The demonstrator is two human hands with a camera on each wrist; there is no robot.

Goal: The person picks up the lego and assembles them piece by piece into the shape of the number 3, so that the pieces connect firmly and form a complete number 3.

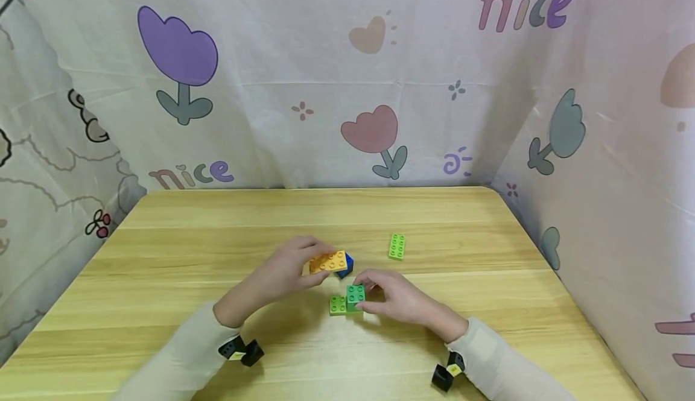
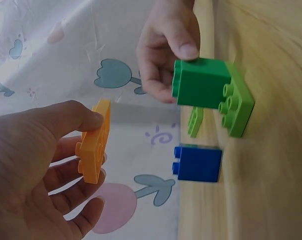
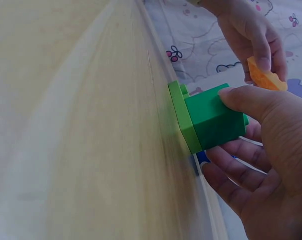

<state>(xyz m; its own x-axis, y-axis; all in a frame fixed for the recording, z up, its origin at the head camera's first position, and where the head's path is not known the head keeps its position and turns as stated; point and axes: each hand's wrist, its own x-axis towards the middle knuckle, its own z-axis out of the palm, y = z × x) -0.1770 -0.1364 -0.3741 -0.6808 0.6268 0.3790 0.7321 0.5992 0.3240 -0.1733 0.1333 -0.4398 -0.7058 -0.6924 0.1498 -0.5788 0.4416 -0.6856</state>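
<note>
My left hand (image 1: 288,266) pinches a flat orange building brick (image 1: 332,262) between thumb and fingers, held up above the table. In the left wrist view the orange brick (image 2: 95,150) is tilted, its studs partly under the fingers. A tall green brick (image 1: 355,294) sits on one end of a light green flat brick (image 1: 338,306), whose other studs show bare. My right hand (image 1: 399,295) holds the green brick at its sides, thumb on the near face. Behind the orange brick stands a blue brick (image 2: 198,164), partly covered in the head view.
Another light green flat brick (image 1: 397,247) lies farther back on the wooden table (image 1: 244,214). A printed cloth (image 1: 282,57) hangs behind the table and along its sides. Small black cameras (image 1: 252,353) are strapped to both wrists.
</note>
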